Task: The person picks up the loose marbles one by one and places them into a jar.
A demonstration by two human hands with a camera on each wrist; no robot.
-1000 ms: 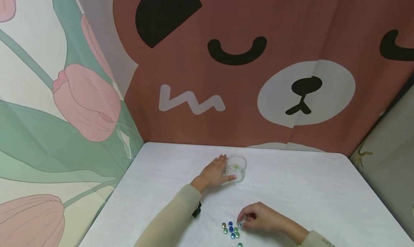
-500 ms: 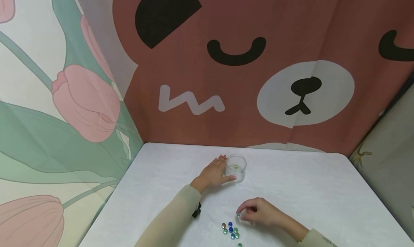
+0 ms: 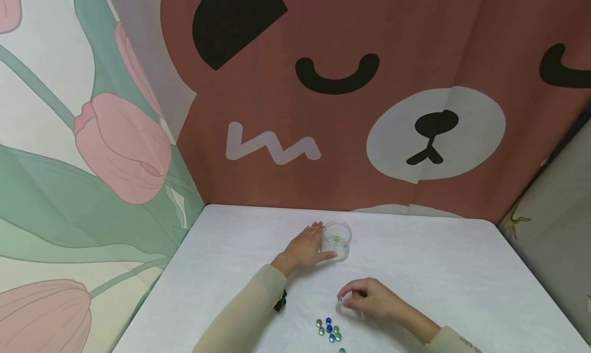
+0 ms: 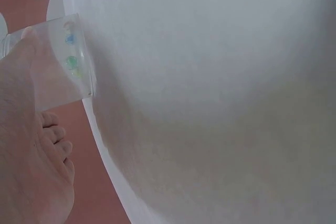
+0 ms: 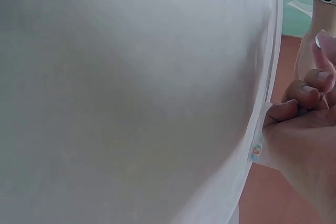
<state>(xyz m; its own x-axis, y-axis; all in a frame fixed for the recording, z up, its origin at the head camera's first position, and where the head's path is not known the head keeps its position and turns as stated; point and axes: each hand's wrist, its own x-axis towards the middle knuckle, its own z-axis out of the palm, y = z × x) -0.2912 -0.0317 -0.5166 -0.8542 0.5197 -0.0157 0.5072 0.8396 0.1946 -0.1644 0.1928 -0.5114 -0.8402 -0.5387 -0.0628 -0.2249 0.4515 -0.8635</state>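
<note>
Bead on its way to the cup

Right hand (image 3: pixel 371 301) pinches a bead (image 3: pixel 340 300); left hand (image 3: pixel 307 248), fingers straight, steadies the cup (image 3: pixel 336 240). Best release low over the rim.

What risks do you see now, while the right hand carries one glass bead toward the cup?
The right hand only pinches the small bead at its fingertips, so it might slip and roll across the table. The clear cup has a narrow mouth, so a drop could miss. The left hand merely rests against the cup and might nudge it.
</note>
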